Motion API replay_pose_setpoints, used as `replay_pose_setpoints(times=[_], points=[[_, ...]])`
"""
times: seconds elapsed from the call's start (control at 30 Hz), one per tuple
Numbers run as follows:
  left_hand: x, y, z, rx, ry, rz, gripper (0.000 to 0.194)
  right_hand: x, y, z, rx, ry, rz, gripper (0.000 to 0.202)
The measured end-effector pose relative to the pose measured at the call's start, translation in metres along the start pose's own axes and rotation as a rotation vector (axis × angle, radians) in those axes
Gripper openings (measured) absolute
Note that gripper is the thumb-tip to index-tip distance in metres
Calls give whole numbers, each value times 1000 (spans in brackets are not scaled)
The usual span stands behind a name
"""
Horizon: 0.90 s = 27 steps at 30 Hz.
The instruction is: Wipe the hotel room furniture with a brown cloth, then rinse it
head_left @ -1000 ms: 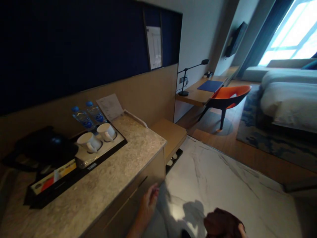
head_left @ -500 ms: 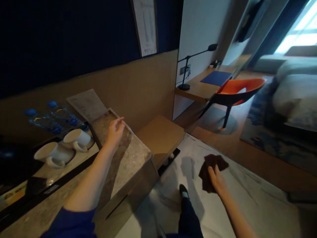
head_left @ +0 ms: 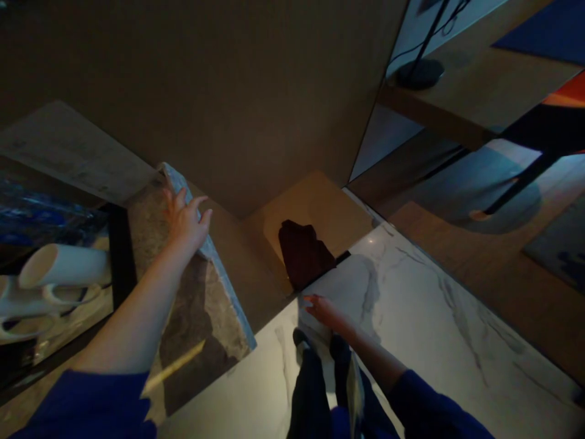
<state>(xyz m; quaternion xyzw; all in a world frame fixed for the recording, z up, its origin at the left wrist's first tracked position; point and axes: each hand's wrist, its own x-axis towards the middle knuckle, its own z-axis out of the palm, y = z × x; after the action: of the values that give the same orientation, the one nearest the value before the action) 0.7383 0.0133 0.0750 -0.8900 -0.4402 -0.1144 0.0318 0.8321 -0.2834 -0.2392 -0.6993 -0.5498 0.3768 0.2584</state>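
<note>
My left hand rests on the light raised edge of the stone countertop, its fingers spread and nothing in them. A crumpled dark maroon cloth lies on the low wooden surface beside the counter, reaching its front edge. Just in front of the cloth is my right hand, apart from it, with fingers extended and no object visible in them. Part of that hand is dim and slightly blurred.
White mugs lie on their sides on a tray at the left, near blurred water bottles. At the upper right stand a desk with a lamp base and an orange chair. Marble floor spreads below.
The maroon cloth has gone from my right hand to the low wooden surface. My right hand has moved left, and my view has tilted downward. The left hand stays at the counter edge.
</note>
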Motion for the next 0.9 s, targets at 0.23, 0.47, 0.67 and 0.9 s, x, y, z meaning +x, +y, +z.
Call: replay_pose_setpoints(times=[0.23, 0.47, 0.67, 0.9], points=[[0, 8, -12, 133, -206, 195, 37, 20, 28, 4, -125, 118, 144, 61], [0, 9, -10, 131, -227, 180, 32, 106, 40, -17, -203, 237, 204, 79], [3, 2, -6, 148, -152, 197, 30, 178, 55, -25, -253, 119, 226, 88], [6, 6, -5, 71, -152, 34, 48, 187, 75, 25, -425, -54, -35, 89]])
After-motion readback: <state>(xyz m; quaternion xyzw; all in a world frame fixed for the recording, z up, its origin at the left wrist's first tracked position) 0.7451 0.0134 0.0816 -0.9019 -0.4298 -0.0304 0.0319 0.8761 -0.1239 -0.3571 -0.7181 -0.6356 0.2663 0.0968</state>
